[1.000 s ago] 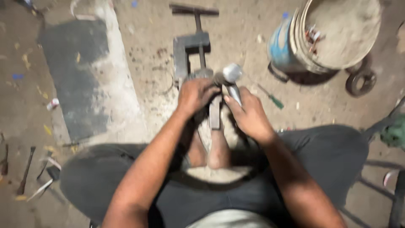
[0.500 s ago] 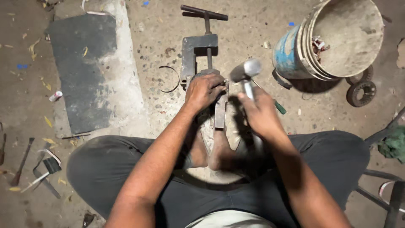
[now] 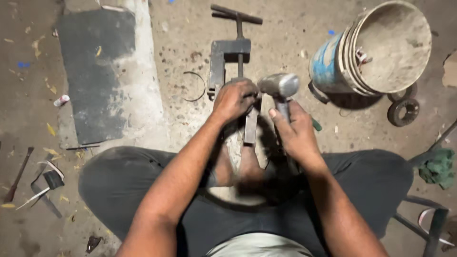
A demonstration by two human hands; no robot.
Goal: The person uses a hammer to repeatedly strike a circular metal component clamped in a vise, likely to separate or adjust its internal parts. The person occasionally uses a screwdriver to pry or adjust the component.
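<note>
I sit on the floor with my bare feet together in front of me. My right hand (image 3: 295, 131) grips the handle of a steel hammer (image 3: 280, 85), its head raised just above the work. My left hand (image 3: 234, 99) presses down on a flat dark metal bar (image 3: 251, 124) that lies between my feet and runs up to a heavy metal clamp (image 3: 229, 52) with a T-handle screw. The hammer head hovers right of my left hand, close to the clamp's lower jaw.
A dusty stack of plastic buckets (image 3: 381, 52) lies tipped at the upper right, with a small round metal part (image 3: 402, 112) beside it. A dark mat (image 3: 93, 71) covers the floor at the left. Hand tools (image 3: 45, 183) lie at the lower left, a green rag (image 3: 438, 166) at the right.
The hammer head has lifted and drifted slightly right of the bar. My left hand has stayed on the bar. My view has tilted a little.
</note>
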